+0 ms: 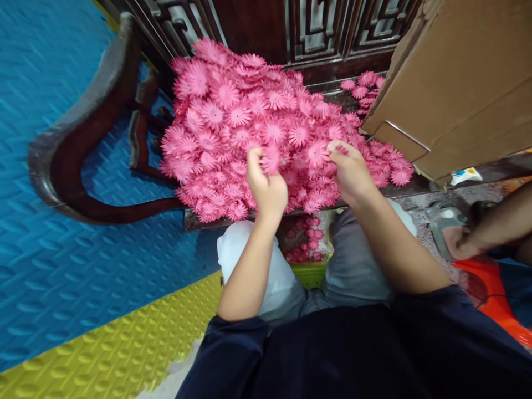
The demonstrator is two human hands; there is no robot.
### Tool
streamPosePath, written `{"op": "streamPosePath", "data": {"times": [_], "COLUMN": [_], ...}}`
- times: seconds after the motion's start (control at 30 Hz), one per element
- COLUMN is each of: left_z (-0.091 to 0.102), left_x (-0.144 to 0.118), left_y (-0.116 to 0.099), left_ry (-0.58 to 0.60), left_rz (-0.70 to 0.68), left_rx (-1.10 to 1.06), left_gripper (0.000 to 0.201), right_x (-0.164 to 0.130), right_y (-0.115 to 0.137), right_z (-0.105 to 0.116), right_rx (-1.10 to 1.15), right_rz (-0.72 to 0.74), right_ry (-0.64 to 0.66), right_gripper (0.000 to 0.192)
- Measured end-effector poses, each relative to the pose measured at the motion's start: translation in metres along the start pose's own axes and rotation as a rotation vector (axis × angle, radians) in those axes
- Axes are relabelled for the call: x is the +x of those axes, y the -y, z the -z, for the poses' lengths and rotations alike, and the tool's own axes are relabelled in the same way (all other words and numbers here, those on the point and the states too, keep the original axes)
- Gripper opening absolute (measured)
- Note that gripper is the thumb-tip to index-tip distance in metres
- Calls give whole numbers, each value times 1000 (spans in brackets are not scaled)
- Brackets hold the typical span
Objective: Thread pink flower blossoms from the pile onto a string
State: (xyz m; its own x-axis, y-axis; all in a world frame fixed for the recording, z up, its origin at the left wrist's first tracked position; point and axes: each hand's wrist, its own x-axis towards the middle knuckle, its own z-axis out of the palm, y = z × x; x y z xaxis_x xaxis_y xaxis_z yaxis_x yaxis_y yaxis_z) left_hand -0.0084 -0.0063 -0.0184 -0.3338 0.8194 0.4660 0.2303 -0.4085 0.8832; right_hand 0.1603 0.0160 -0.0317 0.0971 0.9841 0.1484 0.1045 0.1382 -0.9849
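**Hands at the near edge of a heap of pink paper flowers**

Nearest: dark sleeves and grey trousers of the seated person. Between the knees, a green bin [310, 272] with a few pink flowers inside. To the left, open floor — yellow mat [124, 349], then blue mat [62, 166] — gives free room on that side. To the right the space is tight: another person's hand [459, 244] rests near a grey metal tool [440, 219], above an orange object [494, 299].

Left hand [266, 185]: forearm raised steeply, fingers curled upward, thumb and fingertips pinching a single pink flower [272, 158] held just above the heap's near edge.

Right hand [351, 172]: wrist bent inward, fingers pressed together on a flower [318, 152] at the top of the heap; whether it is lifted clear I cannot tell.

The flower heap [233, 122] covers a dark wooden seat [195, 220], reaching its front edge; a curved armrest [83, 138] bounds the left side, a carved back [316, 27] the far side. A cardboard box [457, 83] overhangs the heap's right edge — a few loose flowers lie behind it. A small printed label [465, 175] sits under the box; its text is not readable.
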Motion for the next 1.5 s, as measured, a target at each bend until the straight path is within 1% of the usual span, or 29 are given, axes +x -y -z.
{"op": "streamPosePath", "data": {"times": [0.03,0.1,0.17,0.23,0.4,0.5,0.63,0.77,0.9,1.07,1.2,1.33,1.5], "left_z": [-5,-13,-14,-13,-7,-5,-5,-7,-8,-4,-1,-1,-2], "left_x": [-6,-13,-14,-11,-7,-6,-5,-5,-6,-7,-6,-5,-5], "left_y": [-3,-6,-8,-9,-9,-11,-12,-10,-9,-11,-11,-9,-9], "left_ry": [33,64,68,71,60,36,12,-1,22,68,129,169,221], "left_rz": [17,51,67,76,107,99,110,114,98,65,104,162,168], "left_rx": [41,65,42,23,27,34,30,35,43,45,16,-30,-65], "left_gripper": [22,17,12,8,6,8,11,16,19,17,17,17,16], "right_x": [-6,-14,-16,-15,-14,-16,-19,-19,-20,-22,-24,-24,-23], "right_y": [8,22,32,35,37,42,46,48,48,52,53,49,45], "right_z": [-8,-18,-22,-21,-17,-15,-14,-15,-17,-19,-21,-24,-26], "right_rx": [18,44,63,79,98,51,-28,-87,-107,-163,-201,-203,-193], "right_rz": [-40,-67,-82,-96,-122,-81,-2,28,46,138,173,166,149], "right_ry": [-12,-3,34,71,83,70,78,92,114,152,197,160,138], "right_gripper": [4,7,7,5,7,8,19,20,20,19,16,20,12]}}
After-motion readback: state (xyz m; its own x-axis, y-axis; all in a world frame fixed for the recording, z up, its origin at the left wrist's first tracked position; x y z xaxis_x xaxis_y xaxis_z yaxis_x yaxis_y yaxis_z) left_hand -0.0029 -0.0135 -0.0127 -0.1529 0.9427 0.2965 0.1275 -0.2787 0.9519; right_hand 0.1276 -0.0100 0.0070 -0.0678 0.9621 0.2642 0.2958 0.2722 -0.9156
